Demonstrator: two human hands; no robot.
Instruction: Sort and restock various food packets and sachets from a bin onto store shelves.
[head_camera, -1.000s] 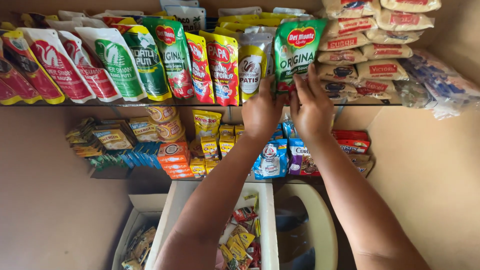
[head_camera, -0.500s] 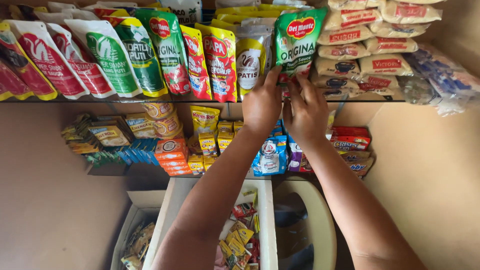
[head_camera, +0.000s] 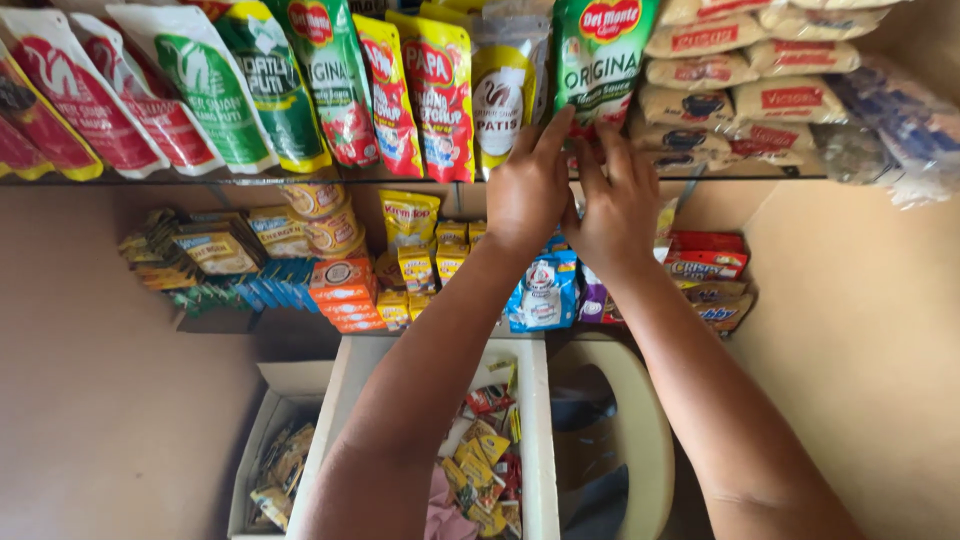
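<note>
The upper shelf (head_camera: 300, 180) is already full of standing pouches. Near its right end, your left hand (head_camera: 528, 190) and right hand (head_camera: 612, 205) pinch the bottom of the green sauce pouch (head_camera: 600, 55), upright but not yet released.

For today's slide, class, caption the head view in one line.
Both hands, left hand and right hand, steady a green sauce pouch on a crowded shelf.
</note>
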